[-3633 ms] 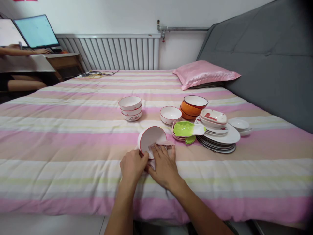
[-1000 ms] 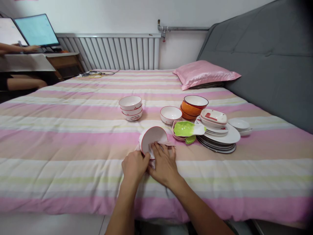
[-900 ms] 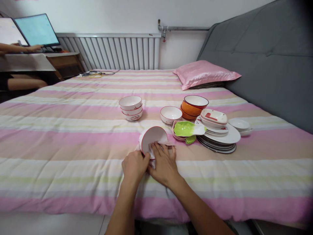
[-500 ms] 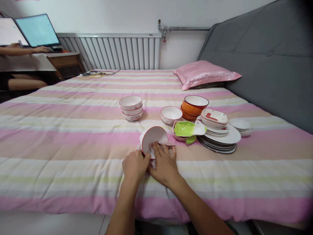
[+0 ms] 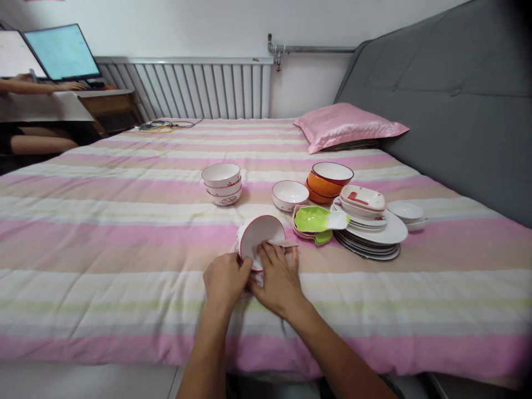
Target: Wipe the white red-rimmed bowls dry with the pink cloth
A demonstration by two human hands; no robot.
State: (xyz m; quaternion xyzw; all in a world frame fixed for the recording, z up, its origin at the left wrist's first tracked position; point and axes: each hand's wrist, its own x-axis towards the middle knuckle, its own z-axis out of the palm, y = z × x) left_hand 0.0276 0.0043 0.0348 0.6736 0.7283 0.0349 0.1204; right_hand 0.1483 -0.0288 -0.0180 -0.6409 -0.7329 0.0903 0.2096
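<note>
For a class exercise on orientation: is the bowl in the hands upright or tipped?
Tipped: the bowl leans, its red rim and white inside facing the camera.

Held bowl (image 5: 261, 231) white, red-rimmed; cloth (image 5: 287, 243) pale pink; bedspread (image 5: 124, 244) striped.

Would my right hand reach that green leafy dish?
Probably yes: the green leafy dish lies close by, uncovered, though the right hand is busy with the pink cloth in the tilted bowl.

Viewed remotely, I record the left hand (image 5: 226, 277) and right hand (image 5: 279, 282) as bare. Both forearms (image 5: 328, 352) are uncovered to my view's lower edge, tapering smoothly to slim wrists (image 5: 218, 311); finer surface detail is blurred.
</note>
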